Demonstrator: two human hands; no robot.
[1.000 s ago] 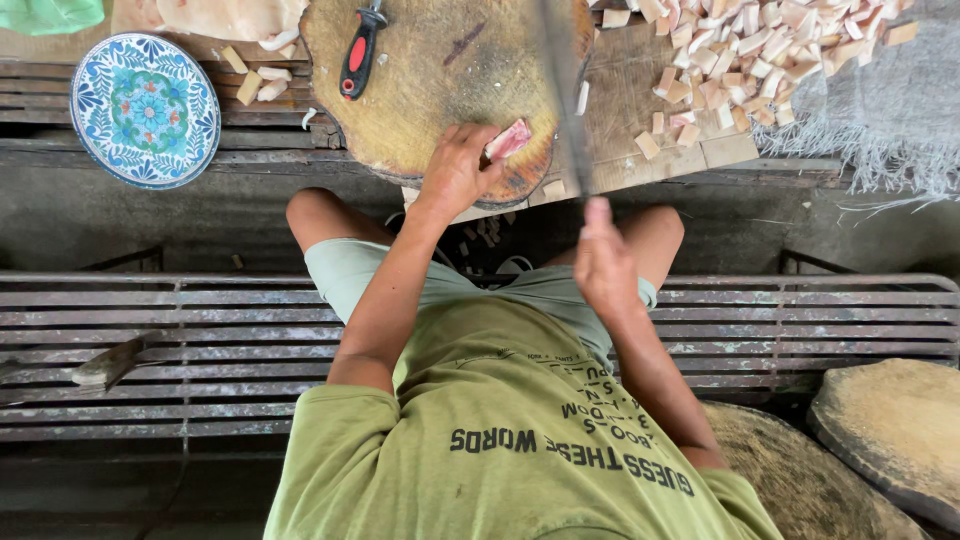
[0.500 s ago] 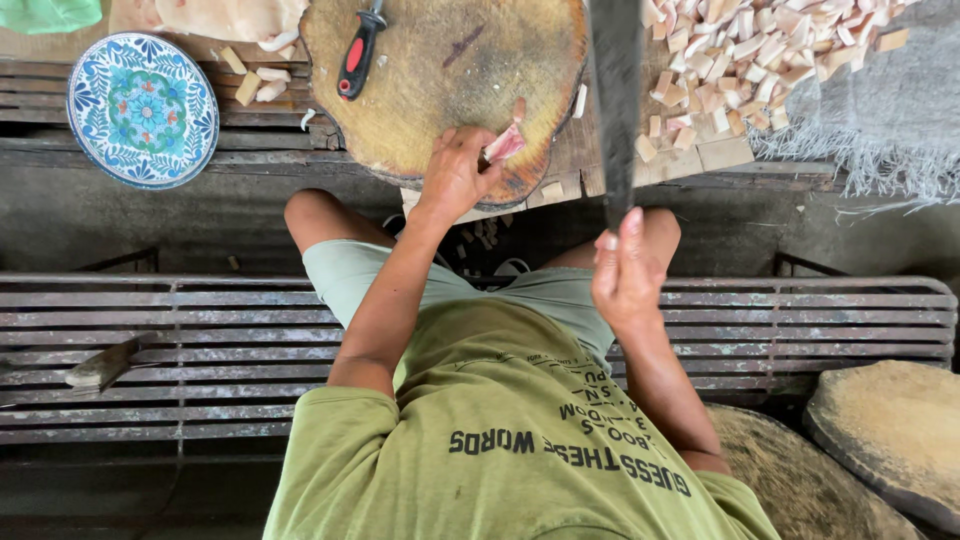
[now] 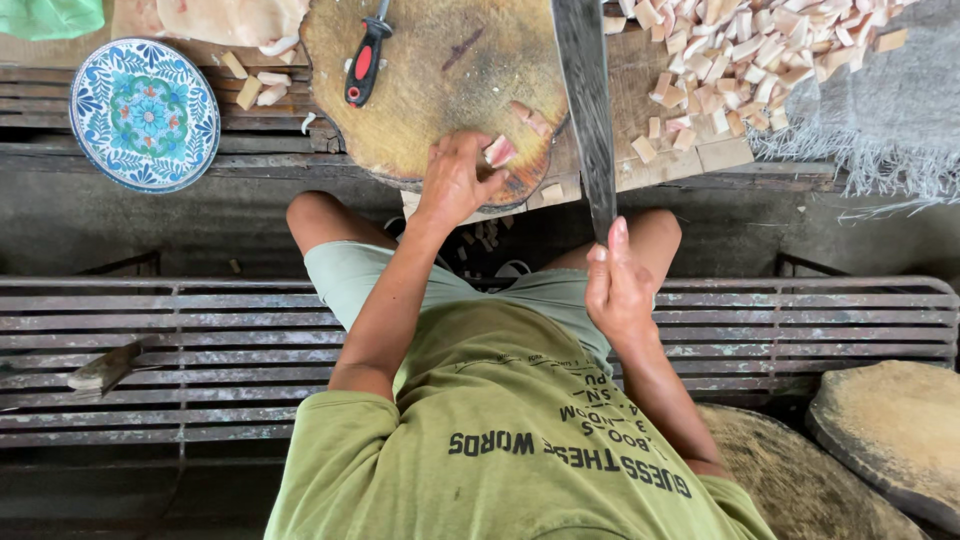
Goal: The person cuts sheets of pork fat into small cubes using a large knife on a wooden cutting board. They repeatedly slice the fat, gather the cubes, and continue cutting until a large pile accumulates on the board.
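My left hand [image 3: 456, 180] rests on the near edge of a round wooden chopping block [image 3: 440, 70], its fingers pressed on a small pinkish meat piece [image 3: 499, 151]. My right hand [image 3: 618, 285] grips the handle of a long cleaver [image 3: 587, 100], whose blade is raised and points away over the block's right side. A small knife with a red and black handle [image 3: 362, 62] lies on the block's far left.
A heap of cut pale pieces [image 3: 760, 50] covers the boards at the right. A blue patterned plate [image 3: 145, 113] stands at the left. A metal slatted bench [image 3: 200, 350] runs below me. Two more round blocks [image 3: 900, 430] lie at lower right.
My right hand has swung the cleaver up from beside my knee, and the blade now stands raised over the block's right side. The left hand stays on the meat piece.
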